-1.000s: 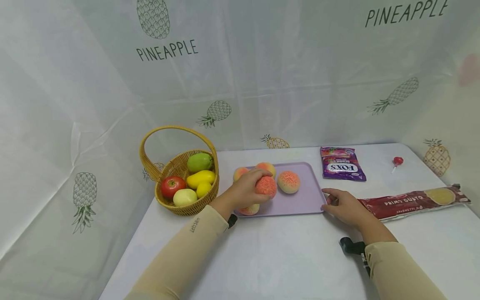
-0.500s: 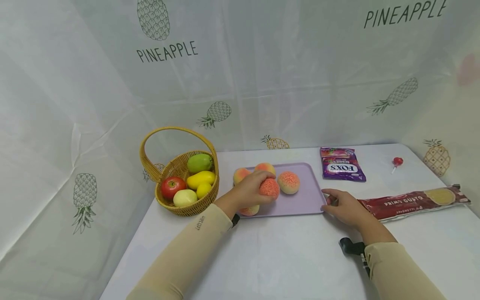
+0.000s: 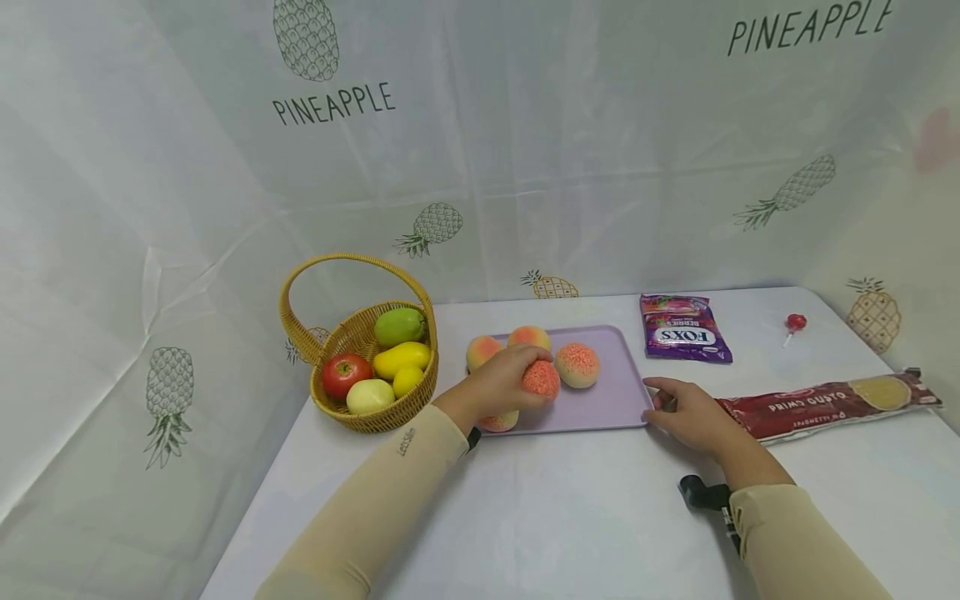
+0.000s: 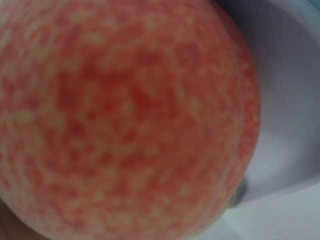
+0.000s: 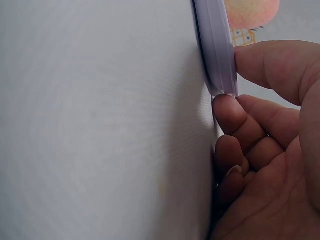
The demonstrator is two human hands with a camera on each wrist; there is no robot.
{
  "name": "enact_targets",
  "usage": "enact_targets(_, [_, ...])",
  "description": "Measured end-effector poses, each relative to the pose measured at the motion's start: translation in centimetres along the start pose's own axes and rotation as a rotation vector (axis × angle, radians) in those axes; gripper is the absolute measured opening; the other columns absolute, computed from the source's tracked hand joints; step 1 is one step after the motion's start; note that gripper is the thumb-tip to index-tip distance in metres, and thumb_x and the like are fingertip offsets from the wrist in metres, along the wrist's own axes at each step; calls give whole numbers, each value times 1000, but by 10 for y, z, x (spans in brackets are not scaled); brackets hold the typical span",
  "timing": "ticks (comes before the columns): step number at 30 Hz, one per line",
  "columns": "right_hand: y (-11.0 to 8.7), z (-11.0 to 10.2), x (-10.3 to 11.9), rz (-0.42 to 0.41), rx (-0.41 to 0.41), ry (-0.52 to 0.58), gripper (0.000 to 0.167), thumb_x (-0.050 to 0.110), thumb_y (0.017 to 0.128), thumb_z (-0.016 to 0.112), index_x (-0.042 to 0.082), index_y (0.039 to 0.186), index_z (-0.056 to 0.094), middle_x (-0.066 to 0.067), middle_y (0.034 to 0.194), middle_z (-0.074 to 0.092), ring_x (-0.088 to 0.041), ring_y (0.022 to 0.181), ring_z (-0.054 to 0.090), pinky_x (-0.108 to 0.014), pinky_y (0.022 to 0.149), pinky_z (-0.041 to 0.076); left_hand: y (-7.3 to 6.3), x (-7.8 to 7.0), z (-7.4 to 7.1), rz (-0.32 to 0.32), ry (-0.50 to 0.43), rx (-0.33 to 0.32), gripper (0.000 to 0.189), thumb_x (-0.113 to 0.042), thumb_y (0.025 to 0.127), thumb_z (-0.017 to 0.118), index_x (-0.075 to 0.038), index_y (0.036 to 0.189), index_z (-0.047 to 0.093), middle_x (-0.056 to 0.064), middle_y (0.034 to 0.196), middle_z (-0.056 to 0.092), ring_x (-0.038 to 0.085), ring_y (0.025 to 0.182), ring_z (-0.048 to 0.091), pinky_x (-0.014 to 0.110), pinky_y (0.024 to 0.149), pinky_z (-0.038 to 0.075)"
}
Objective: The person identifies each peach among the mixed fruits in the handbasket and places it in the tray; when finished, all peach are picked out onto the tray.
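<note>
A peach [image 3: 542,380] with a speckled red-orange skin is held in my left hand [image 3: 491,387], over the left part of a lilac tray [image 3: 611,404]. That same peach [image 4: 125,115] fills most of the left wrist view and hides much of the hand. Another peach [image 3: 577,365] sits just to its right on the tray, and several more cluster round the left hand, partly covered by it. My right hand [image 3: 690,417] is at the tray's right edge. In the right wrist view its thumb and curled fingers pinch the tray's corner rim [image 5: 217,50].
Left of the tray stands a wicker basket [image 3: 412,408] holding a tomato [image 3: 346,375] and several green and yellow fruits. A purple Fox's sweets bag [image 3: 684,329] lies behind the right hand, a red lollipop [image 3: 796,322] farther right. A spaghetti packet [image 3: 825,406] lies beside the right wrist.
My left hand has shifted slightly to the right and toward me with the peach in its grip. The right hand stays at the tray's edge.
</note>
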State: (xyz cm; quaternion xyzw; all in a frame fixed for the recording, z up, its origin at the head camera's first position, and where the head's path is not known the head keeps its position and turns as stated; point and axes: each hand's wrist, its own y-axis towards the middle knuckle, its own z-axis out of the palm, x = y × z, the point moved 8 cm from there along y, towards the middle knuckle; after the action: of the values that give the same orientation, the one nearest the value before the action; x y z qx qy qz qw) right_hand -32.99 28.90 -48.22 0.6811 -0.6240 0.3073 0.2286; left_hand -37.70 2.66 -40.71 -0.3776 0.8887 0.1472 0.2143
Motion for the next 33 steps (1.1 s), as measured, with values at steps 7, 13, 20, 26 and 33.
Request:
enact_targets(7, [0, 0, 1, -2, 2, 3, 63, 22, 94, 73, -3, 147, 49, -9, 104, 59, -24, 93, 54, -32, 76, 48, 4, 2, 4, -19, 13, 25, 65, -30, 83, 84, -15, 140, 56, -1, 141, 58, 9, 126, 54, 27, 111, 44])
enact_targets(13, [1, 0, 0, -9, 3, -7, 64, 23, 94, 73, -3, 147, 49, -8, 103, 59, -23, 93, 54, -32, 77, 49, 7, 2, 7, -28, 46, 47, 62, -30, 83, 84, -17, 138, 57, -4, 137, 58, 9, 126, 52, 28, 111, 44])
enact_targets(20, [2, 0, -1, -10, 4, -5, 63, 23, 94, 73, -3, 147, 50, -8, 103, 59, -24, 94, 54, -32, 78, 49, 10, 3, 10, -50, 70, 71, 62, -33, 84, 85, -19, 138, 58, -7, 135, 59, 9, 127, 52, 30, 112, 44])
enact_targets(26, [3, 0, -2, -16, 1, -7, 63, 22, 93, 74, -2, 147, 50, -8, 102, 59, -23, 93, 54, -29, 75, 49, 12, 2, 12, -57, 80, 83, 57, -32, 84, 85, -19, 134, 60, -9, 129, 61, 7, 122, 53, 28, 110, 45])
enact_targets(33, [1, 0, 0, -19, -2, -9, 63, 22, 93, 73, -3, 147, 50, -8, 102, 59, -23, 93, 54, -31, 75, 48, 13, 0, 13, -49, 108, 87, 56, -31, 84, 85, -18, 133, 61, -8, 128, 61, 7, 121, 53, 27, 109, 45])
